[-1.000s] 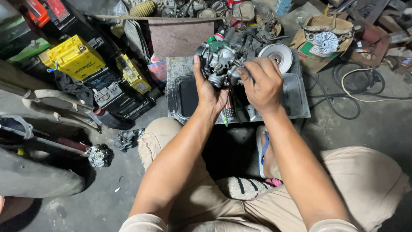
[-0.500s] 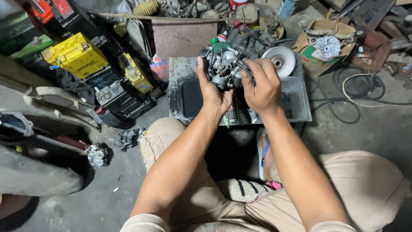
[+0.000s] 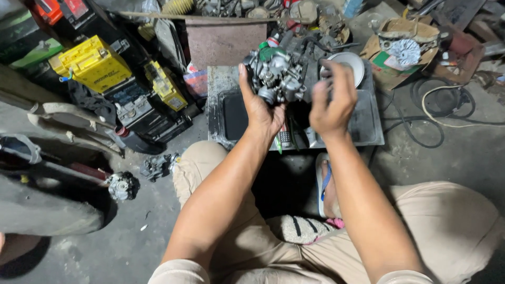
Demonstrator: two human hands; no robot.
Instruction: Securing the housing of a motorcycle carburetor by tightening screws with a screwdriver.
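Grey metal carburettor point(image 3: 274, 76), one unit, is gripped in the left hand point(image 3: 260, 108) and held above one shallow metal tray point(image 3: 368, 113). Just beside it, the right hand point(image 3: 331, 100) is loosely curled, grasping nothing visible and not touching the part. Farther off stand one white bowl point(image 3: 350, 63) and two yellow boxes point(image 3: 93, 64).
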